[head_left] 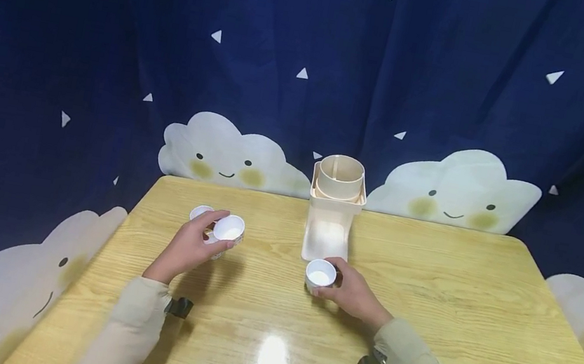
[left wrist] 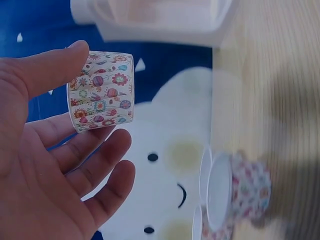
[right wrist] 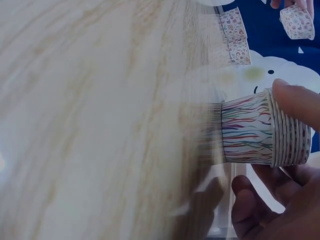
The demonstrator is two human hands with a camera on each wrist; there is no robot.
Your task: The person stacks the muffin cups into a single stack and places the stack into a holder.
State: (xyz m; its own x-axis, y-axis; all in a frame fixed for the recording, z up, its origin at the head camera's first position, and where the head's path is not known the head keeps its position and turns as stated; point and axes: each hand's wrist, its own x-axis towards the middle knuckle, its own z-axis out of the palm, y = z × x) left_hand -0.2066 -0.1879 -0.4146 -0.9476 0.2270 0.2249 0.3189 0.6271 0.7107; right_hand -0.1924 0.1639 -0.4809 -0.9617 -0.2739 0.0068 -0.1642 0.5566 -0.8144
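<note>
My left hand (head_left: 190, 249) pinches a white paper baking cup (left wrist: 102, 92) printed with small flowers, between thumb and fingers. It holds the cup raised over the left part of the table, mouth up in the head view. Beneath and beside it, more flower-print cups (left wrist: 250, 192) stand on the wood, partly covered by the hand in the head view. My right hand (head_left: 357, 294) grips a nested stack of paper baking cups (right wrist: 247, 130) near its rims. Wavy coloured lines mark the stack's outer cup. The stack is upright, low over the table's middle.
Just beyond the right hand stands a beige plastic stand (head_left: 327, 236) with a round tube (head_left: 340, 180) on top and an open space below. The wooden table (head_left: 454, 286) meets a dark blue curtain (head_left: 294, 28) with cloud shapes at its back edge.
</note>
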